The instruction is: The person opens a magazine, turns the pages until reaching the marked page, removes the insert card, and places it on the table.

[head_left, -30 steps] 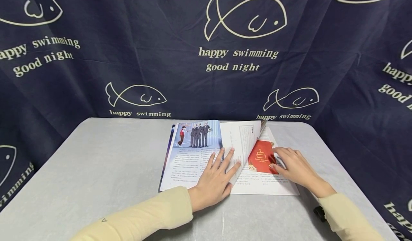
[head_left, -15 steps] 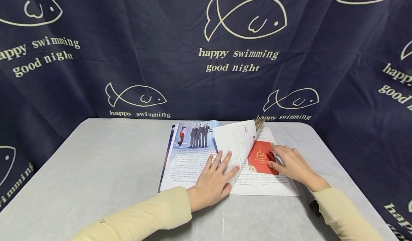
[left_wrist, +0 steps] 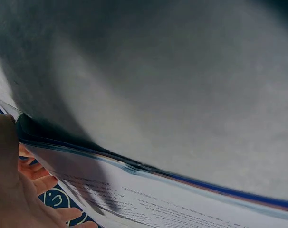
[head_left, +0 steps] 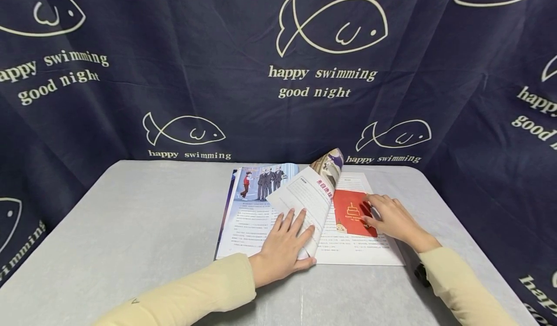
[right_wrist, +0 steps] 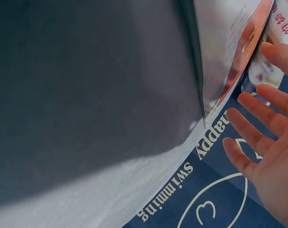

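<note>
An open magazine (head_left: 250, 219) lies on the grey table. A partly turned leaf (head_left: 300, 195) curls up from the right page toward the left one, its far corner raised. My left hand (head_left: 285, 246) rests on the leaf's lower part with fingers spread and fairly straight. A red card (head_left: 352, 214) with a gold cake drawing lies on the right page (head_left: 344, 253). At the card's right edge is my right hand (head_left: 396, 222). In the right wrist view, the right hand's fingers (right_wrist: 265, 135) are extended and apart; whether they touch the card is unclear.
The grey table (head_left: 152, 229) extends around the magazine. A dark blue cloth (head_left: 243, 50) with fish drawings hangs behind the table and along both sides. A small black object (head_left: 421, 274) shows under the right sleeve (head_left: 461, 287).
The leaf has swung further left, its far corner rising and more of the red card showing. My left hand has shifted slightly left with it. The right hand has moved slightly left.
</note>
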`<action>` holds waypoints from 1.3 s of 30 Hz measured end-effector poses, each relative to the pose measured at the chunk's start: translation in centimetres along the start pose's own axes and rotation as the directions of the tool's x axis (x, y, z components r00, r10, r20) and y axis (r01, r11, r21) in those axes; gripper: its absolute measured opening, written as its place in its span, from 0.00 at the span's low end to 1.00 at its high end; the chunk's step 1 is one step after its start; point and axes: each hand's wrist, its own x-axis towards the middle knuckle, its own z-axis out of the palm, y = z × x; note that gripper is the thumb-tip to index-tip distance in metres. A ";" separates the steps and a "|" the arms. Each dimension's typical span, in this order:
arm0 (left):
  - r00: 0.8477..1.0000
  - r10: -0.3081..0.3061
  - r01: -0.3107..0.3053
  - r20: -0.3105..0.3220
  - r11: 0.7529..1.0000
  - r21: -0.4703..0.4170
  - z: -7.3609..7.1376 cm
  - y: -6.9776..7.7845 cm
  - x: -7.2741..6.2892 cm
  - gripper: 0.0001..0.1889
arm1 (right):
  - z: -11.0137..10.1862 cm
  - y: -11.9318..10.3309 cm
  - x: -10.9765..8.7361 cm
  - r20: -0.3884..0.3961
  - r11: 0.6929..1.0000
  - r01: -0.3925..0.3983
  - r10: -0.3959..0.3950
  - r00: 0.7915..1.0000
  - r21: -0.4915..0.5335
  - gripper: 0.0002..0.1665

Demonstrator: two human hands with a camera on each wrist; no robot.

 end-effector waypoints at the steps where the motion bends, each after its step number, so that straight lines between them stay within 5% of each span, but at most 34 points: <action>1: 1.000 -0.002 0.002 0.007 1.000 -0.003 0.0 0.0 -0.1 0.37 | 0.0 0.0 0.1 0.006 1.000 -0.004 0.004 1.000 -0.002 0.33; 25: 1.000 0.008 -0.006 0.030 0.997 -0.078 0.2 -0.3 -0.8 0.40 | 0.4 1.4 1.5 0.060 0.993 -0.057 0.051 0.997 0.102 0.31; 39: 0.999 -0.032 0.030 0.032 0.998 0.056 -0.1 0.0 -1.2 0.41 | 1.0 2.0 1.9 0.067 0.987 -0.076 0.067 0.996 0.144 0.30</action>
